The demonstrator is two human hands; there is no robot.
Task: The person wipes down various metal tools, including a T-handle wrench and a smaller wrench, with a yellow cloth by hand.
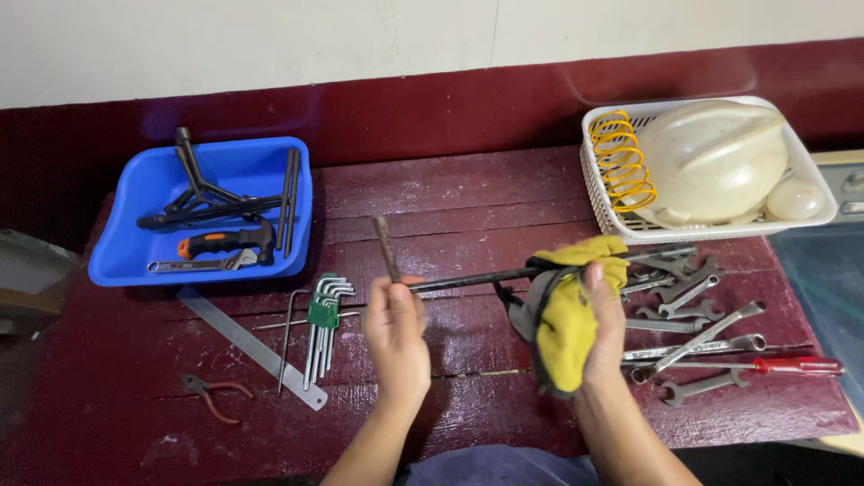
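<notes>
- Left hand is gripping the bent end of a dark L-shaped bar, fingers curled shut around it just below the elbow; the short leg is pointing up and slightly left.
- Right hand is clutching a yellow rag, thumb pressed over the cloth; the rag is wrapping around the bar's long leg, with a grey-black piece of cloth bunched in with it.
- The bar is being held level above the desk, between both hands, long leg running rightward into the rag.
- Step in hand, as I judge it: wiping down the bar's shaft, the left hand steadying while the right works the cloth.
- The next move likely calls for a firm left grip while the rag slides along the shaft, and a turn of the bar to reach its far side.
- Just right of the rag: a heap of wrenches lying on the desk, with a red-handled screwdriver at the near edge.
- Behind them: a white basket holding a pale helmet and a yellow coil.
- Left of the hands: a hex key set, a steel ruler, pliers.
- Far left: a blue tub holding a hammer and dark tools.
</notes>
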